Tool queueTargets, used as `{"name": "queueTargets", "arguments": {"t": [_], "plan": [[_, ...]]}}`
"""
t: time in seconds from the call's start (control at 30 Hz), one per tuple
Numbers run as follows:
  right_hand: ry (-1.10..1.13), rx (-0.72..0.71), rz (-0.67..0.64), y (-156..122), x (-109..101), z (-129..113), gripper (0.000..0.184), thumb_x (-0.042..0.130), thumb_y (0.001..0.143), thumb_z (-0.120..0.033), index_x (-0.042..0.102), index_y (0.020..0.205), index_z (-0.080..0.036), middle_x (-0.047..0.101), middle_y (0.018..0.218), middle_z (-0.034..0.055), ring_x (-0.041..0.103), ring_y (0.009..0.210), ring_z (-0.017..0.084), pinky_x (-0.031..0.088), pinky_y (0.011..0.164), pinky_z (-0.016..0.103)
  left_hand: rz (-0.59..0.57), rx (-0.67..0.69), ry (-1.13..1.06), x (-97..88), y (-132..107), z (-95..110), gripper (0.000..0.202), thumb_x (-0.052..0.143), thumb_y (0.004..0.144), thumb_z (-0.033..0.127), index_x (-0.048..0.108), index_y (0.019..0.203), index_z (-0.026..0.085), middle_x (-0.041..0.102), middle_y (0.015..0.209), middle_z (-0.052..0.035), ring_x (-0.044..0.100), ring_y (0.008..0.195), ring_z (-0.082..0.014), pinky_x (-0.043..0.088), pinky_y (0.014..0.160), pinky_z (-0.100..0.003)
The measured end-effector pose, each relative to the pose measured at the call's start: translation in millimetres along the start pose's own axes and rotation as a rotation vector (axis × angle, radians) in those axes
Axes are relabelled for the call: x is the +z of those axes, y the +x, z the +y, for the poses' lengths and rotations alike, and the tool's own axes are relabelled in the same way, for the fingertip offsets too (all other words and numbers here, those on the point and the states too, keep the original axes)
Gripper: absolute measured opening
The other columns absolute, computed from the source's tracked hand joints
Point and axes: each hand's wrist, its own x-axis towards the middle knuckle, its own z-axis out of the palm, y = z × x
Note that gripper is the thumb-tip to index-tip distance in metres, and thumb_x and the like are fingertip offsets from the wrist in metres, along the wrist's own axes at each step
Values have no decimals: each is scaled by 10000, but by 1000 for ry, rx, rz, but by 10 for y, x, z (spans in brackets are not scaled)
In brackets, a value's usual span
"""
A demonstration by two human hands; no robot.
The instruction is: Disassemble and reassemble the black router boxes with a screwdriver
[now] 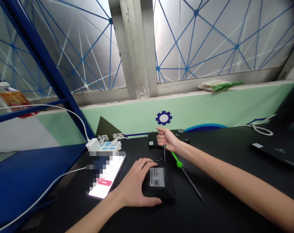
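Note:
A black box-shaped device (pixel 169 186) with a white printed label lies on the black table. My left hand (pixel 137 184) grips it from the left, thumb along the near edge and fingers at the far edge. My right hand (pixel 168 139) is closed around a screwdriver (pixel 164 154); its handle is mostly hidden in my fist. The thin shaft points down, its tip at the device's far edge. Beside it lies a second screwdriver (pixel 179 164) with a bright green handle and long metal shaft. A few tiny bits, perhaps screws (pixel 159 159), show near the far edge.
Left of my hand lies a lit phone or tablet (pixel 108 181), partly blurred out. Behind it are a power strip (pixel 110 146) and a white charger (pixel 92 144) with cables. Black boxes lie behind my right hand (pixel 153 143) and at the right (pixel 277 154). A window sill bounds the back.

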Motion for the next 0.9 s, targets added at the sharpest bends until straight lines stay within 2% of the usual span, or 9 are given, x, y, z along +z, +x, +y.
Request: {"name": "queueTargets", "arguments": {"t": [0.37, 0.5, 0.7, 0.9], "plan": [[132, 65, 20, 0, -120, -108, 448, 387, 1025, -280, 209, 616, -245, 145, 424, -129, 157, 301, 59, 190, 273, 160, 20, 6, -3, 5, -16, -16, 904, 885, 593, 495, 472, 1360, 257, 470, 1393, -120, 475, 1257, -377, 349, 1093, -581], [162, 143, 49, 10, -139, -31, 437, 385, 1025, -261, 202, 628, -248, 164, 430, -133, 181, 296, 53, 212, 281, 157, 45, 17, -13, 15, -16, -33, 897, 891, 597, 483, 467, 1357, 266, 449, 1417, -125, 447, 1278, -386, 369, 1074, -576], [177, 208, 33, 37, -64, 104, 422, 418, 988, -201, 199, 631, -250, 165, 429, -133, 179, 291, 52, 185, 279, 164, 75, 6, -21, 14, -5, -40, 882, 895, 590, 454, 474, 1342, 266, 455, 1407, -117, 457, 1272, -374, 404, 1052, -542], [202, 207, 4, 15, -110, -37, 424, 420, 988, -196, 178, 644, -249, 186, 428, -126, 212, 298, 55, 213, 292, 161, 62, 47, -34, -5, -14, -23, 922, 905, 551, 464, 477, 1344, 270, 472, 1387, -117, 467, 1257, -383, 418, 1041, -542]]}}
